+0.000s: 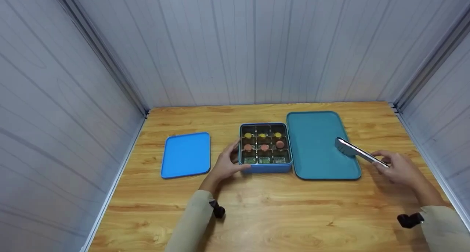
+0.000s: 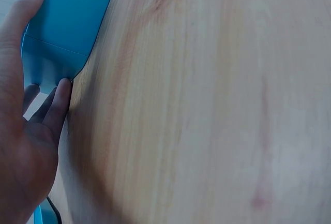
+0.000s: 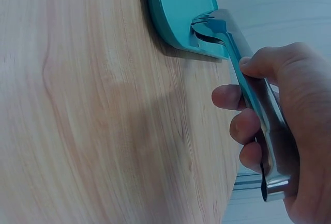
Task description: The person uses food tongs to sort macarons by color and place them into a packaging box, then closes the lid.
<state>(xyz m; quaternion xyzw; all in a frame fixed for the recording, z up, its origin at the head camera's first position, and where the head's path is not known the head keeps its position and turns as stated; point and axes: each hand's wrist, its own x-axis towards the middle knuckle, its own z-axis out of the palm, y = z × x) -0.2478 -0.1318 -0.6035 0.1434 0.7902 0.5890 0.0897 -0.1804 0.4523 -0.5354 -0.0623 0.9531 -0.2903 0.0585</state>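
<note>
A blue box with a dark divided insert stands mid-table. Yellow rounds lie in its back compartments, and pinkish-brown rounds in the middle row. The front compartments hold something green and pale, too small to make out. My left hand grips the box's near left corner, thumb along the front and fingers down the left side; the left wrist view shows it around the blue wall. My right hand holds metal tongs by the handle. Their tips reach over the teal tray.
A flat blue lid-like tray lies to the left of the box. The teal tray sits right beside the box's right side. Pale panel walls enclose the wooden table at the back and both sides.
</note>
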